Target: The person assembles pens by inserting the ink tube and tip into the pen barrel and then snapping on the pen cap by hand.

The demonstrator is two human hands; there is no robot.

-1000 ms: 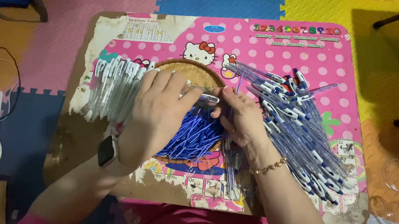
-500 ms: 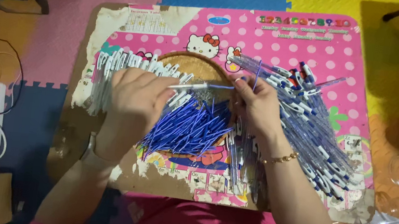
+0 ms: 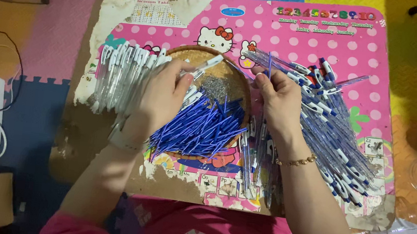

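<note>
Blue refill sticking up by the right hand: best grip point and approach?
Take the blue refill low on its shaft, just above where the right hand pinches it, coming from above. It stands nearly upright with its upper end free, so a fingertip pinch across the thin shaft looks workable. Coming from the right risks bumping the assembled pens piled there.

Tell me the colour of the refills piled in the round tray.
Blue refills, clearest in the head view, lying in the brown round tray.
</note>
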